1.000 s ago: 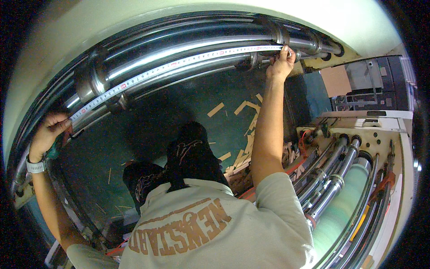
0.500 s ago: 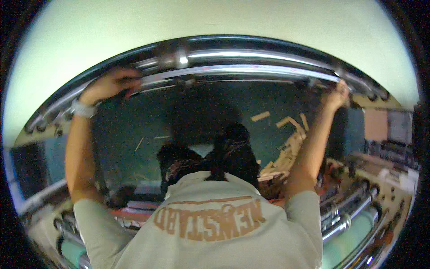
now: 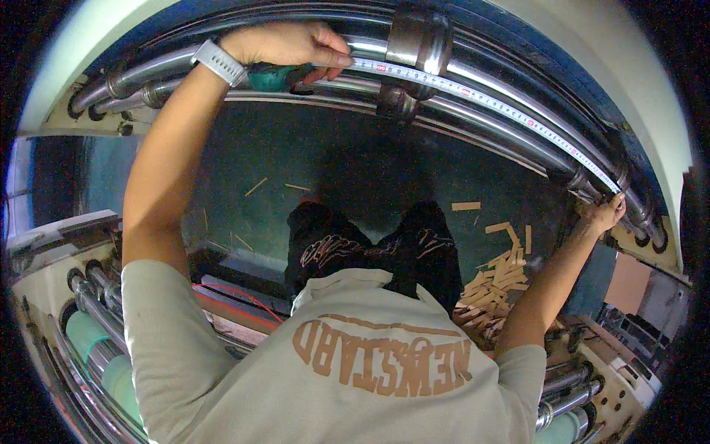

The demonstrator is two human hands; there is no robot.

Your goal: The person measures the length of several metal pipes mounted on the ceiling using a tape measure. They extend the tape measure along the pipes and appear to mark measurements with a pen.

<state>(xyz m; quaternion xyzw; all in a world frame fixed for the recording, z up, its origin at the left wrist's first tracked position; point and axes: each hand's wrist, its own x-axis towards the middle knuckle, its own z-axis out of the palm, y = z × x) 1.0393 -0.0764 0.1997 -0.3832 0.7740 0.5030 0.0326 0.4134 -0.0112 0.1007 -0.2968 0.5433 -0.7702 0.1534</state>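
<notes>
A white tape-measure blade (image 3: pixel 481 98) with red marks stretches along shiny metal shafts (image 3: pixel 510 78). Its left part is pinched between the thumb and fingers of my left hand (image 3: pixel 299 46), which wears a light grey wristband. A dark green, rounded case (image 3: pixel 275 78), apparently the tape measure's body, shows below that palm, partly hidden by it. At the far right end of the blade, my right hand (image 3: pixel 606 213) is closed on the tape's tip beside the shafts. Its fingertips are partly hidden.
Dark metal collars (image 3: pixel 419 46) ring the shafts, which run between pale machine frames. Many loose wooden strips (image 3: pixel 497 285) lie heaped on the dark green floor (image 3: pixel 251 148) at the right, a few scattered at left. Behind me stand more rollers (image 3: pixel 122 377) and a red cable (image 3: pixel 244 296).
The view has turned and shifted, so the shafts now slope down to the right. My left hand, blurred before, is now sharp with the tape's markings readable. Both hands remain at the tape.
</notes>
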